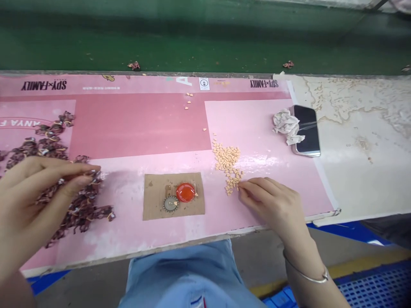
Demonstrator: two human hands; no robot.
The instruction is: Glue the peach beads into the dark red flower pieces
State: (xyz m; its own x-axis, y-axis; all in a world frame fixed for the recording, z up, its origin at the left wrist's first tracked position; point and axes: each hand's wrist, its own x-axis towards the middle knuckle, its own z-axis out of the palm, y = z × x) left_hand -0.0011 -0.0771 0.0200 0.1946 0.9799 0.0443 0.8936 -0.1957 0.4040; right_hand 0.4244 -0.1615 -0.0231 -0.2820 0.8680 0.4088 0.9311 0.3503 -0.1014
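Note:
My left hand (48,192) is over a pile of small dark brown figures (85,209) with pale and yellowish bits on them. Its thumb and forefinger pinch one small dark figure (94,172), mostly hidden by the fingertips. My right hand (276,205) has its fingertips pressed together at the edge of a scatter of tiny peach-coloured pieces (226,158); a piece seems to be between them, largely covered. Between the hands lies a brown cardboard square (152,188). On it are a round red dish (185,192) and a bottle cap (171,204) with something clear inside.
A smartphone (306,130) lies at the right, partly under crumpled tissue (285,124). Pink printed sheets (138,124) cover the table. Behind is a green surface (205,47) with a few dark figures (134,65). A blue crate (379,282) stands below, at right.

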